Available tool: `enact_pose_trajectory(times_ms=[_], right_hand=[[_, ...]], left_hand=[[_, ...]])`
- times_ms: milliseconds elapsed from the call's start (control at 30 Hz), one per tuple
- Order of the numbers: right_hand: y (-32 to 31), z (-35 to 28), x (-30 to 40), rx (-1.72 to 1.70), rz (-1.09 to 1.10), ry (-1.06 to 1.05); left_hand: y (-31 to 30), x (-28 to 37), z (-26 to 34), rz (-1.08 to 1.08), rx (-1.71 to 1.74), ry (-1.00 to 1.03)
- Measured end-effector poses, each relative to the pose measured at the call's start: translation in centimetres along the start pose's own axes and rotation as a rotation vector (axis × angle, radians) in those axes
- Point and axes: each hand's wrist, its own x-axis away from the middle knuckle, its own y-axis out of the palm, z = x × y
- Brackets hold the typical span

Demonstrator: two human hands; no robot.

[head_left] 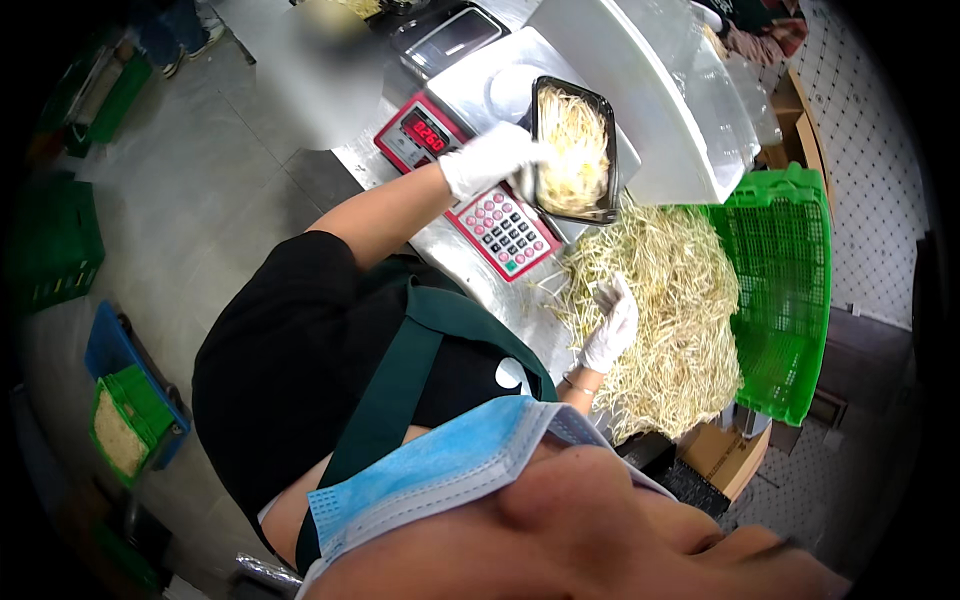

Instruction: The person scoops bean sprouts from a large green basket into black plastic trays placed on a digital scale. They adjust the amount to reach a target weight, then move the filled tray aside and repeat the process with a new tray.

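My left hand [495, 159], in a white glove, is at the left rim of a black plastic tray [613, 169] filled with bean sprouts [574, 154]. Its blurred fingers reach over that rim and appear to grip it. The tray overlaps the right part of the steel plate [487, 86] of a red digital scale [517, 236]; whether it rests there or is held above cannot be told. My right hand [613, 322], gloved too, is held with fingers apart and slightly curled, beside a large heap of bean sprouts [675, 322]. No item shows in it.
A green plastic crate [784, 300] lies on its side behind the heap. Beyond the scale stands a white plastic bin [660, 97], with clear plastic bags [727, 97] behind it. Another person's sleeve [765, 41] appears at the top right. A black tray [450, 37] sits past the scale.
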Motion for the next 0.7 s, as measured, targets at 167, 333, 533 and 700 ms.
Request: enact_pose_trajectory(times_ms=[167, 333, 533, 700], right_hand=[[-4.6, 0.9, 3.3, 0.108, 0.293, 0.076], [-10.2, 0.4, 3.7, 0.302, 0.774, 0.192], [-25.9, 2.4, 9.3, 1.370, 1.176, 0.525], [-34.9, 8.7, 17.4, 0.979, 0.586, 0.973]], left_hand=[[-15.1, 1.5, 1.4, 0.410, 0.014, 0.366], [-37.2, -2.0, 1.7, 0.651, 0.201, 0.458], [-39.4, -5.2, 1.9, 0.993, 0.217, 0.302], [-24.2, -0.1, -1.1, 0.997, 0.126, 0.433]])
